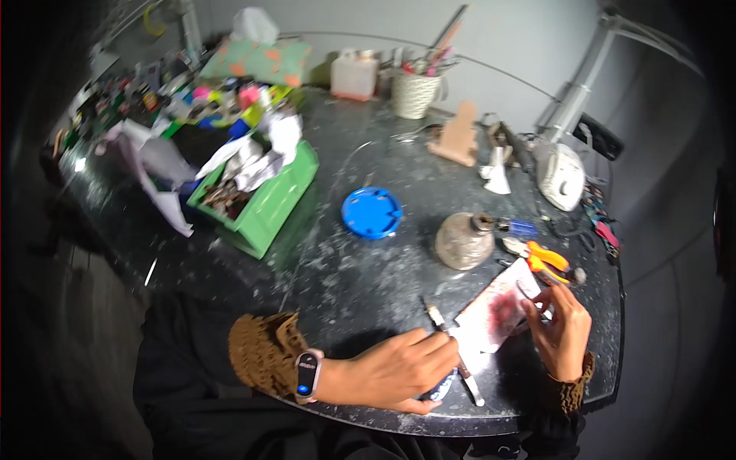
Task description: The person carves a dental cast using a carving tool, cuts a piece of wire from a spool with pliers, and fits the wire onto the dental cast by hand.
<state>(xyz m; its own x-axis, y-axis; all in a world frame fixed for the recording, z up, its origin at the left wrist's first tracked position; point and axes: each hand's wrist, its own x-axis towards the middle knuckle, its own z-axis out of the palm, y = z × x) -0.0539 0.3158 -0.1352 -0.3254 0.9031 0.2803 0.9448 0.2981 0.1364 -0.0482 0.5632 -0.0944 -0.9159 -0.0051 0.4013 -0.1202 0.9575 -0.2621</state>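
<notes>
My left hand point(406, 368), with a fitness band on its wrist, lies low at the front edge. Its fingers are bent over a small blue-and-white item point(442, 387), mostly hidden beneath them. A thin brush-like tool point(469, 382) passes beside those fingertips. My right hand point(562, 326) is at the right edge of a white sheet with a red stain point(502, 307). Its thumb and index finger are pinched near a small item too blurred to name. Orange-handled pliers point(546, 259) and a round glass bottle point(464, 241) are beyond the sheet.
A blue round lid point(372, 212) lies mid-table. At the left stands a green bin point(280, 203) with crumpled paper. Along the back are a white woven cup point(415, 95), a plastic bottle point(354, 75) and a brown stand point(458, 138). A white respirator point(560, 176) sits right.
</notes>
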